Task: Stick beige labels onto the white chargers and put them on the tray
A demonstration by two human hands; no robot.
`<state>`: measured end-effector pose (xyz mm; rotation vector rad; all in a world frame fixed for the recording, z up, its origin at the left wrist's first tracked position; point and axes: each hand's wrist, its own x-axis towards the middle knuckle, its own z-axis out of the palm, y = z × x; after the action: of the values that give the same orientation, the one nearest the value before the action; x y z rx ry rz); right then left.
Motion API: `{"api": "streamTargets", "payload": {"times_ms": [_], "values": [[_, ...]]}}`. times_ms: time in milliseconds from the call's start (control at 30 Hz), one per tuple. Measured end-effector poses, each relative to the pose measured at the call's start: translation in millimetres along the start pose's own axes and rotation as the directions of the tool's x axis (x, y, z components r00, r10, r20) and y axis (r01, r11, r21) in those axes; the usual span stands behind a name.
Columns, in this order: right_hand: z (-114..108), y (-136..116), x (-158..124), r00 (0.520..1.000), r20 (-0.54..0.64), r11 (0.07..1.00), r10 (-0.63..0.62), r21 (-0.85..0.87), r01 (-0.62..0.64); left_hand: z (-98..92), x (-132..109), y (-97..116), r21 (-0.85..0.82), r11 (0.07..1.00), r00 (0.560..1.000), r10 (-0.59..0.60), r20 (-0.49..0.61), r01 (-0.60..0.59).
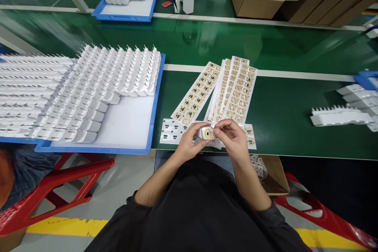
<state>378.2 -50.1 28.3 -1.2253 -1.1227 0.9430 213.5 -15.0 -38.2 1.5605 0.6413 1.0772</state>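
Head view: left hand (pixel 189 142) grips a white piece (pixel 207 133); right hand (pixel 233 138) touches its edge, grip unclear; patterned sheets (pixel 240 94) lie just beyond both hands

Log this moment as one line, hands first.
left hand: holds white plug adapter | right hand: fingertips at tan sticker | nearby: sticker sheets, blue tray

Left, plugs (pixel 134 73) in a tray (pixel 130 122) — centre, sheets (pixel 240 93) on a bench (pixel 283 114) — right, more plugs (pixel 339 119).
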Motion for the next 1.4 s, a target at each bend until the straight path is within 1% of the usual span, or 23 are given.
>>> {"api": "streamTargets", "payload": {"times_ms": [167,367,600,733,1000,1133,1300,1367,1400], "values": [[-3.6,-3.3,3.6,0.998,0.056,0.999,-0.031,-0.043,0.034,0.4,-0.6,-1.6,-0.049,0.999,1.0,-0.016,-0.002,0.016],[-3.5,-0.4,3.7,0.998,0.058,0.996,-0.026,-0.083,0.031,0.1,1.0,0.0,-0.021,1.0,1.0,-0.019,0.001,0.019],[-3.5,0.7,2.4,0.998,0.064,0.997,-0.012,-0.078,0.017,0.5,1.5,-0.2,-0.009,1.0,1.0,0.013,-0.006,-0.013],[-3.8,0.7,1.4,0.998,0.062,0.994,-0.011,-0.103,0.017,0.3,1.5,0.4,0.011,1.0,1.0,0.006,-0.008,-0.006],[1.2,-0.9,-3.6,0.995,0.048,0.96,-0.09,-0.261,0.099,0.9,1.2,-1.6,0.049,0.999,1.0,0.022,-0.02,-0.021],[4.3,-1.4,-4.7,0.99,0.038,0.933,-0.138,-0.331,0.143,0.9,1.8,-1.6,0.053,0.997,0.998,0.053,-0.022,-0.051],[5.8,-4.6,-4.9,0.978,0.067,0.858,-0.196,-0.471,0.204,0.7,3.3,-1.6,0.065,0.994,0.995,0.091,-0.032,-0.089],[6.4,-4.5,-4.0,0.979,0.043,0.847,-0.201,-0.495,0.196,0.8,3.6,-2.2,0.053,0.992,0.993,0.114,-0.04,-0.112],[6.6,-3.4,-3.4,0.984,0.023,0.866,-0.179,-0.47,0.168,0.8,3.7,-2.5,0.04,0.992,0.991,0.123,-0.045,-0.121]]}}
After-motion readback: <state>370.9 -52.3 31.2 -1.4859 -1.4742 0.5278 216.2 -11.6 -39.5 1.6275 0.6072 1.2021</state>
